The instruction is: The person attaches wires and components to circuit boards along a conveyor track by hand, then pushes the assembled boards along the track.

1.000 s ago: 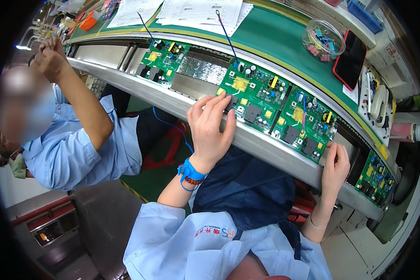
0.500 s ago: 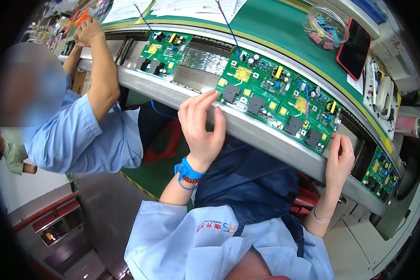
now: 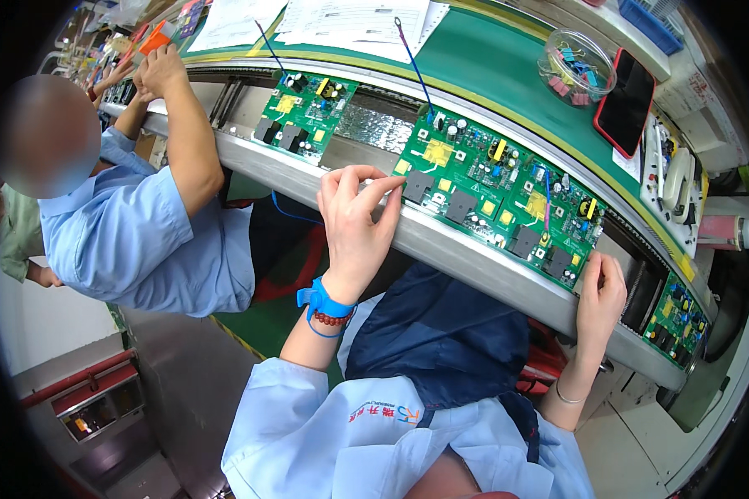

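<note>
A wide green circuit board (image 3: 495, 185) rests on the metal rail (image 3: 474, 251) in front of me. It carries black blocks, yellow pads and small parts. A blue wire stands up from its far left corner, and a blue-and-purple wire (image 3: 547, 200) lies over its right half. My left hand (image 3: 358, 220), with a blue wrist strap (image 3: 324, 301), has thumb and index finger pinched at the board's near left corner. At the opposite end, my right hand (image 3: 601, 295) has its bent fingers against the near right edge; its fingertips are partly hidden.
Farther left on the line sits another green board (image 3: 302, 114), and one more (image 3: 679, 320) at the right. Beyond the rail are papers (image 3: 341, 21), a clear tub of clips (image 3: 576, 68) and a phone (image 3: 626, 104). A co-worker's arm (image 3: 187, 141) reaches across at the left.
My left thumb has come in toward the index finger at the board's corner. My right hand stays by the right edge. The whole view has shifted slightly.
</note>
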The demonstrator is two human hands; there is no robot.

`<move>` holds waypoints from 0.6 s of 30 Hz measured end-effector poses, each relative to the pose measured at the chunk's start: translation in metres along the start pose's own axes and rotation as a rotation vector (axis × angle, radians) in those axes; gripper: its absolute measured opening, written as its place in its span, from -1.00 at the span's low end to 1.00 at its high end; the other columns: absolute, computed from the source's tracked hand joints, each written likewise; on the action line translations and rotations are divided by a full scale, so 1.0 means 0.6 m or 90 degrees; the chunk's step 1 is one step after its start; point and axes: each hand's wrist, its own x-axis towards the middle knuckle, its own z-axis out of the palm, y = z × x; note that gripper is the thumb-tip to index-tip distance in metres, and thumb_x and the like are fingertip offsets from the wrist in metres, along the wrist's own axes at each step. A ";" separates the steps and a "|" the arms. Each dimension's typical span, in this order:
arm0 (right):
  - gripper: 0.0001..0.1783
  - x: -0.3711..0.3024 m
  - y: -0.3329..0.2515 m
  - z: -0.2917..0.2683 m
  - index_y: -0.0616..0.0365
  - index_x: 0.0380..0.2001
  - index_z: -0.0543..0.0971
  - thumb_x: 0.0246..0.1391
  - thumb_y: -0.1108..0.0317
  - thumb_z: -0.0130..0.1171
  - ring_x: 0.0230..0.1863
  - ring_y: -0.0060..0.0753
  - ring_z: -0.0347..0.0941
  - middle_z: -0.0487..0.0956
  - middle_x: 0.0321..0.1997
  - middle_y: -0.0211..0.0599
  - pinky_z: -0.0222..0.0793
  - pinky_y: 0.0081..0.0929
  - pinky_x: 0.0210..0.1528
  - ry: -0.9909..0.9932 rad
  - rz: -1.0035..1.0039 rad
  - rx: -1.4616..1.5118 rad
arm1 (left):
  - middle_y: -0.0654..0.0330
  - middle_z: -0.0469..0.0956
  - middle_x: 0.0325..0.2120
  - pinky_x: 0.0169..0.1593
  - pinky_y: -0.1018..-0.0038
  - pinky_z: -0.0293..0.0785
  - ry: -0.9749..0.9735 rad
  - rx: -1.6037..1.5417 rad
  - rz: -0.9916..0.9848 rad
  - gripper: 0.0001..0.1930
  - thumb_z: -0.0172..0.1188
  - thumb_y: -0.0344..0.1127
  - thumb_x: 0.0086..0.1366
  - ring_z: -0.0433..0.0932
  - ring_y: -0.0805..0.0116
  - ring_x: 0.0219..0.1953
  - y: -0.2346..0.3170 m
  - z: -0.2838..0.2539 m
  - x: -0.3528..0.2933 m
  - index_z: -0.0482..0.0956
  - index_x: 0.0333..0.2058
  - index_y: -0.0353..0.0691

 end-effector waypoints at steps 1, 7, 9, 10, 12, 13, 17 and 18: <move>-0.79 -0.001 -0.001 -0.003 0.32 -0.39 0.51 0.20 0.37 0.00 -0.51 -0.27 0.36 0.44 -0.46 -0.16 0.24 -0.41 -0.44 0.004 0.003 -0.003 | 0.27 0.49 -0.36 -0.06 0.39 0.28 -0.002 -0.005 0.003 -0.82 0.29 -0.49 0.02 0.35 0.23 -0.18 -0.001 0.001 0.000 0.67 -0.34 -0.13; -0.80 0.005 0.010 -0.035 0.30 -0.34 0.54 0.21 0.39 -0.01 -0.55 -0.36 0.31 0.40 -0.49 -0.21 0.20 -0.44 -0.47 0.065 -0.037 -0.053 | 0.28 0.47 -0.32 -0.07 0.33 0.22 -0.017 -0.033 0.014 -0.84 0.30 -0.44 0.04 0.34 0.20 -0.14 -0.003 0.006 0.003 0.63 -0.35 -0.09; -0.80 0.012 0.010 -0.052 0.29 -0.33 0.55 0.23 0.39 -0.02 -0.56 -0.48 0.25 0.37 -0.50 -0.29 0.14 -0.52 -0.50 0.081 -0.016 -0.058 | 0.28 0.47 -0.32 -0.06 0.33 0.22 -0.012 -0.030 0.020 -0.83 0.28 -0.45 0.05 0.34 0.20 -0.13 -0.001 0.006 0.005 0.62 -0.33 -0.10; -0.80 0.017 0.012 -0.058 0.30 -0.32 0.54 0.23 0.41 -0.03 -0.55 -0.56 0.21 0.37 -0.48 -0.33 0.08 -0.56 -0.53 0.089 -0.032 -0.050 | 0.28 0.47 -0.32 -0.06 0.33 0.22 -0.012 -0.031 0.021 -0.83 0.28 -0.45 0.05 0.34 0.20 -0.13 0.000 0.005 0.006 0.62 -0.33 -0.10; -0.82 0.030 0.000 -0.072 0.30 -0.31 0.54 0.23 0.42 -0.03 -0.53 -0.54 0.23 0.37 -0.46 -0.32 0.11 -0.55 -0.51 0.097 -0.087 -0.046 | 0.25 0.50 -0.29 -0.05 0.33 0.23 -0.003 -0.022 0.023 -0.79 0.26 -0.49 0.04 0.37 0.18 -0.14 0.003 -0.004 0.007 0.60 -0.29 -0.13; -0.83 0.038 -0.009 -0.079 0.29 -0.31 0.53 0.22 0.44 -0.02 -0.51 -0.51 0.25 0.38 -0.45 -0.31 0.14 -0.55 -0.49 0.103 -0.142 -0.040 | 0.25 0.50 -0.29 -0.05 0.33 0.23 0.003 -0.016 0.019 -0.79 0.26 -0.49 0.04 0.37 0.18 -0.14 0.003 -0.008 0.006 0.60 -0.29 -0.13; -0.86 0.066 -0.057 -0.102 0.29 -0.24 0.51 0.16 0.54 -0.01 -0.34 -0.43 0.29 0.39 -0.34 -0.27 0.22 -0.57 -0.27 0.036 -0.243 -0.013 | 0.15 0.58 -0.20 -0.01 0.30 0.34 0.030 -0.101 0.149 -0.69 0.21 -0.58 0.00 0.51 0.15 -0.07 0.019 -0.024 -0.009 0.57 -0.21 -0.22; -0.85 0.073 -0.065 -0.108 0.29 -0.22 0.50 0.15 0.56 -0.01 -0.33 -0.43 0.29 0.38 -0.32 -0.27 0.22 -0.58 -0.26 0.012 -0.272 -0.004 | 0.15 0.57 -0.16 -0.01 0.30 0.35 0.018 -0.146 0.173 -0.68 0.21 -0.55 0.01 0.50 0.15 -0.03 0.028 -0.016 -0.013 0.56 -0.19 -0.23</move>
